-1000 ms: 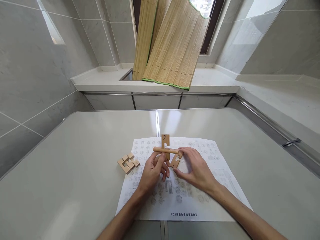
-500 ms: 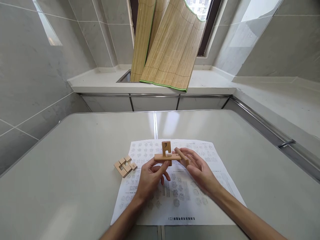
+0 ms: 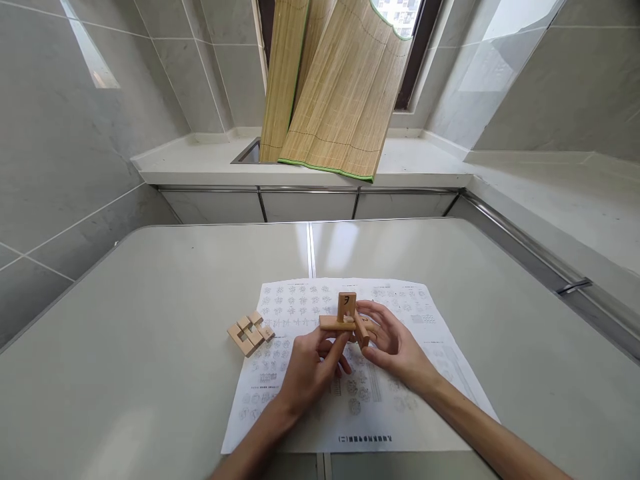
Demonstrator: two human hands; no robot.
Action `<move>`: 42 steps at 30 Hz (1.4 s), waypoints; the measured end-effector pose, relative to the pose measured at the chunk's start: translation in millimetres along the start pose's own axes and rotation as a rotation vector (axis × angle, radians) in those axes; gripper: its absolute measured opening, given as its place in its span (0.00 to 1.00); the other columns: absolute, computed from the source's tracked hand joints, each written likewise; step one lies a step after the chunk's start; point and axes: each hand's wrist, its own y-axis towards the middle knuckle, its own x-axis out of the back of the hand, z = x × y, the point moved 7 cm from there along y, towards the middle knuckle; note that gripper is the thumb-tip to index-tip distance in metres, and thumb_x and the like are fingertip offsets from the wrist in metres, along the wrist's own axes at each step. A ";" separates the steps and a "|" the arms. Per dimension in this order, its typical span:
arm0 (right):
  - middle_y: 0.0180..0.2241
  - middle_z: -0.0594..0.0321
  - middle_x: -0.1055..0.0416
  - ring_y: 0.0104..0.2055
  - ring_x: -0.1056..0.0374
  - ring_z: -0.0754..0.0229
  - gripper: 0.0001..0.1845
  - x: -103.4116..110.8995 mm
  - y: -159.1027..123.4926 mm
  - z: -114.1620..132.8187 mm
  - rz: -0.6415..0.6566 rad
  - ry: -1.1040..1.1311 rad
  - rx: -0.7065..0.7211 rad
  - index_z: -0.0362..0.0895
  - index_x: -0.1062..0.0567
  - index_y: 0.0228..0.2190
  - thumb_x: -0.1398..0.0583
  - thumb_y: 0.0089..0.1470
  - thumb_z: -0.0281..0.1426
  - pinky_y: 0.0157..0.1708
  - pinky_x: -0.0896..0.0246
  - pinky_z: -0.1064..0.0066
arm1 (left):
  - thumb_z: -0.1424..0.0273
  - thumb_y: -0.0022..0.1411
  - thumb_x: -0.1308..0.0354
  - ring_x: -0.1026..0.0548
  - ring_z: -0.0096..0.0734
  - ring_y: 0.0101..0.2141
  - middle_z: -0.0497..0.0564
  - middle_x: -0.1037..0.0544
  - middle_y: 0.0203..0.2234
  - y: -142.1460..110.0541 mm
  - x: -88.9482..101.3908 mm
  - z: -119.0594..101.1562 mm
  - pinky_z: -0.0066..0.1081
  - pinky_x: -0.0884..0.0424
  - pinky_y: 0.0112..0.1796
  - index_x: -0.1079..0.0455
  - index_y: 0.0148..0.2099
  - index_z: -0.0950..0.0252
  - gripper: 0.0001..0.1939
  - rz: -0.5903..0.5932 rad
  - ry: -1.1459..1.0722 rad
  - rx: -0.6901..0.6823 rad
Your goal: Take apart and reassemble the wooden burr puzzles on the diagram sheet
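Over the paper (image 3: 363,421), wooden pieces (image 3: 347,305) sit pinched in left grip (image 3: 311,365) and right grip (image 3: 401,347).

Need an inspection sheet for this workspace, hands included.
Surface: pale glossy table, center seam; printed paper on it.
Job's things: upright piece with black mark, crosswise piece, slanted piece, all wooden; wooden cluster at the paper's left edge.
Clutter: nothing seen.
Grippers: bare hands. Left hand holds the crosswise piece; right hand holds the slanted piece, its contact with the others unclear.
Cables: nothing seen.
Surroundings: gray tiled walls, window, straw-colored blind, white ledge.
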 end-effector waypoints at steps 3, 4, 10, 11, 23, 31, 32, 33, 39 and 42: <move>0.66 0.53 0.35 0.68 0.35 0.43 0.39 1.9 0.8 -0.5 -0.002 0.009 -0.014 0.58 0.33 0.61 0.25 0.52 0.39 0.69 0.45 0.47 | 0.57 0.72 0.41 0.19 0.30 0.22 0.55 0.15 0.38 0.0 -2.5 -1.2 0.27 0.25 0.23 0.24 0.51 0.66 0.17 0.034 -0.015 -0.011; 0.67 0.53 0.35 0.68 0.35 0.43 0.39 2.5 0.9 -0.3 -0.003 0.010 -0.015 0.57 0.33 0.60 0.25 0.52 0.39 0.70 0.45 0.47 | 0.58 0.72 0.41 0.19 0.30 0.23 0.56 0.15 0.40 -0.1 -3.0 -2.0 0.28 0.24 0.23 0.23 0.51 0.66 0.17 0.043 -0.019 -0.013; 0.67 0.53 0.35 0.67 0.35 0.43 0.38 6.1 0.2 -3.2 0.002 0.017 -0.031 0.57 0.33 0.61 0.25 0.52 0.40 0.69 0.44 0.47 | 0.57 0.72 0.42 0.20 0.31 0.21 0.51 0.18 0.26 -2.2 -6.3 -2.7 0.28 0.24 0.25 0.22 0.46 0.67 0.17 0.053 -0.028 0.033; 0.67 0.52 0.35 0.67 0.35 0.42 0.39 7.1 0.1 -4.1 0.003 0.019 -0.035 0.57 0.33 0.61 0.26 0.53 0.41 0.68 0.43 0.47 | 0.57 0.72 0.42 0.21 0.32 0.21 0.50 0.19 0.23 -2.5 -7.1 -2.1 0.28 0.24 0.25 0.22 0.44 0.67 0.17 0.052 -0.027 0.042; 0.66 0.51 0.35 0.66 0.33 0.43 0.40 6.1 -0.5 2.6 0.024 -0.056 -0.050 0.56 0.34 0.62 0.25 0.52 0.41 0.68 0.42 0.47 | 0.58 0.74 0.46 0.21 0.32 0.22 0.52 0.19 0.25 -3.8 -9.6 -0.1 0.27 0.27 0.26 0.24 0.38 0.66 0.19 0.103 0.066 0.044; 0.66 0.51 0.34 0.67 0.35 0.41 0.38 8.2 1.4 1.0 0.007 -0.012 -0.037 0.55 0.33 0.61 0.27 0.53 0.45 0.69 0.45 0.45 | 0.58 0.72 0.41 0.20 0.32 0.23 0.54 0.16 0.35 -4.6 -8.7 3.5 0.31 0.23 0.27 0.36 0.54 0.63 0.17 0.021 -0.090 0.087; 0.66 0.51 0.33 0.67 0.34 0.41 0.38 8.6 2.1 0.3 0.001 0.002 -0.036 0.55 0.33 0.61 0.27 0.53 0.45 0.68 0.44 0.44 | 0.59 0.71 0.40 0.19 0.33 0.24 0.53 0.16 0.36 -5.0 -7.9 3.9 0.32 0.22 0.29 0.42 0.61 0.62 0.23 -0.004 -0.124 0.096; 0.66 0.51 0.33 0.66 0.34 0.41 0.38 8.9 2.7 -0.3 -0.003 0.011 -0.037 0.55 0.32 0.61 0.27 0.53 0.46 0.68 0.44 0.44 | 0.59 0.71 0.39 0.19 0.34 0.25 0.52 0.16 0.36 -5.5 -7.4 3.8 0.33 0.21 0.30 0.49 0.65 0.60 0.29 -0.022 -0.144 0.097; 0.65 0.51 0.33 0.65 0.33 0.41 0.38 6.0 2.0 -1.2 0.018 0.005 -0.066 0.55 0.33 0.61 0.27 0.54 0.44 0.66 0.41 0.46 | 0.59 0.74 0.44 0.20 0.32 0.26 0.50 0.18 0.33 -7.3 -9.4 1.5 0.32 0.22 0.31 0.43 0.60 0.61 0.20 0.030 -0.046 0.009; 0.65 0.52 0.33 0.65 0.32 0.42 0.38 2.4 0.9 -1.7 0.053 0.022 -0.090 0.55 0.33 0.61 0.27 0.54 0.42 0.65 0.38 0.46 | 0.58 0.74 0.45 0.21 0.32 0.28 0.51 0.20 0.33 -6.9 -9.8 4.3 0.32 0.23 0.31 0.41 0.58 0.62 0.18 0.055 -0.014 -0.005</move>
